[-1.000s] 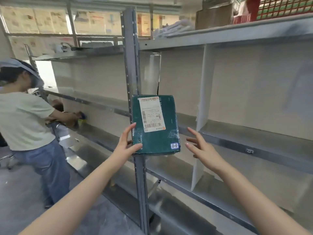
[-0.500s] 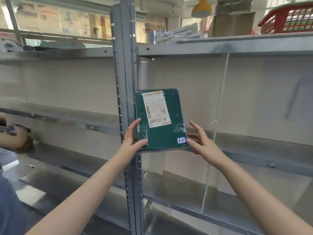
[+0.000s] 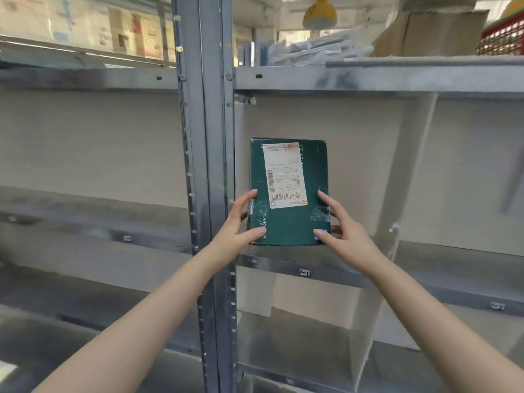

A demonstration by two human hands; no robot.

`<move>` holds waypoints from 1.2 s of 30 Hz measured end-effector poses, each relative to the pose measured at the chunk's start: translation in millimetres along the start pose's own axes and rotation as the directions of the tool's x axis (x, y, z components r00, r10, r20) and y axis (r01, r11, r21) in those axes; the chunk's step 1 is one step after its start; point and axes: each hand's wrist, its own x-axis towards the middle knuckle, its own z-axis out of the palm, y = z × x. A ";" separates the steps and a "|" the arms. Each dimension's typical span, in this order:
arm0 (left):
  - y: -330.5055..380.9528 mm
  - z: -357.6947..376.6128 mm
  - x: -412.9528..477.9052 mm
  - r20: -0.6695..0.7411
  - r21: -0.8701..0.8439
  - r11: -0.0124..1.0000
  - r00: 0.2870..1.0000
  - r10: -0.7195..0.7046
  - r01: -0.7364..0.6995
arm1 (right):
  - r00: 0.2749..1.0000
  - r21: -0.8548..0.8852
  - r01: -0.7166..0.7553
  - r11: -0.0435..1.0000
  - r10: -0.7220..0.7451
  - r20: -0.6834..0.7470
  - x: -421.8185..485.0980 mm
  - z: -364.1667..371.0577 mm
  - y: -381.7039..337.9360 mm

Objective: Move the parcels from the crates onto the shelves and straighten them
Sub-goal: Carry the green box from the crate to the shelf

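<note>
- Moved rightward past the post (image 3: 204, 165), our green parcel (image 3: 289, 225) now stands upright on the shelf (image 3: 397, 279).
- Our left hand (image 3: 238, 231) and right hand (image 3: 344, 232) clasp its sides.
- We judge it placed; final straightening remains.

A green parcel (image 3: 289, 225) stands upright on the grey metal shelf (image 3: 442, 252).

Cardboard box (image 3: 431, 32), yellow hanging object (image 3: 319, 12)

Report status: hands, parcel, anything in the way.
Grip: left hand and right hand both hold green parcel. Parcel upright on shelf, label out. Close beside it, steel post; nothing blocking.
</note>
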 end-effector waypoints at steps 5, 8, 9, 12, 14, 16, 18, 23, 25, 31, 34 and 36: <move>-14.3 -5.5 17.0 0.087 0.113 0.994 0.996 0.004 -0.014 | 0.995 -0.044 -0.022 0.999 0.018 -0.098 9.8 19.4 16.7; -23.7 -9.1 17.9 0.110 0.232 0.972 0.994 0.005 -0.030 | 0.991 -0.087 -0.039 0.995 0.027 -0.132 12.0 37.5 28.7; -27.3 -8.8 18.2 0.115 0.268 0.962 0.993 0.017 -0.048 | 0.989 -0.109 -0.037 0.993 0.021 -0.146 11.8 42.4 32.7; -37.1 -4.3 18.0 0.115 0.383 0.917 0.991 0.070 -0.109 | 0.981 -0.171 -0.033 0.985 0.000 -0.192 9.1 52.8 41.9; -43.8 0.6 16.6 0.086 0.444 0.891 0.994 0.067 -0.098 | 0.978 -0.204 -0.047 0.978 0.004 -0.207 6.2 57.9 45.4; -51.5 5.4 15.4 0.049 0.494 0.866 0.997 0.061 -0.077 | 0.978 -0.223 -0.064 0.973 0.018 -0.206 5.1 60.0 48.4; -59.2 9.3 15.5 0.038 0.513 0.856 0.997 0.060 -0.071 | 0.978 -0.238 -0.075 0.968 0.024 -0.208 5.4 59.8 51.3; -61.1 13.4 21.6 0.043 0.531 0.845 0.998 0.048 -0.064 | 0.983 -0.271 -0.079 0.959 0.030 -0.181 8.7 58.2 53.3; -57.9 14.5 20.2 0.036 0.521 0.852 0.999 0.025 -0.040 | 0.987 -0.268 -0.079 0.960 0.039 -0.153 10.2 59.7 53.3; -57.2 17.2 12.1 -0.023 0.432 0.902 1.000 0.004 0.006 | 0.994 -0.279 -0.074 0.957 0.049 -0.094 2.4 61.3 50.1; -55.8 19.1 9.3 -0.088 0.320 0.947 0.996 -0.003 0.031 | 0.994 -0.302 -0.105 0.948 0.088 -0.069 -4.7 59.1 49.5; -53.8 21.3 9.4 -0.109 0.299 0.953 0.994 -0.020 0.052 | 0.993 -0.322 -0.113 0.940 0.101 -0.055 -6.7 56.1 46.5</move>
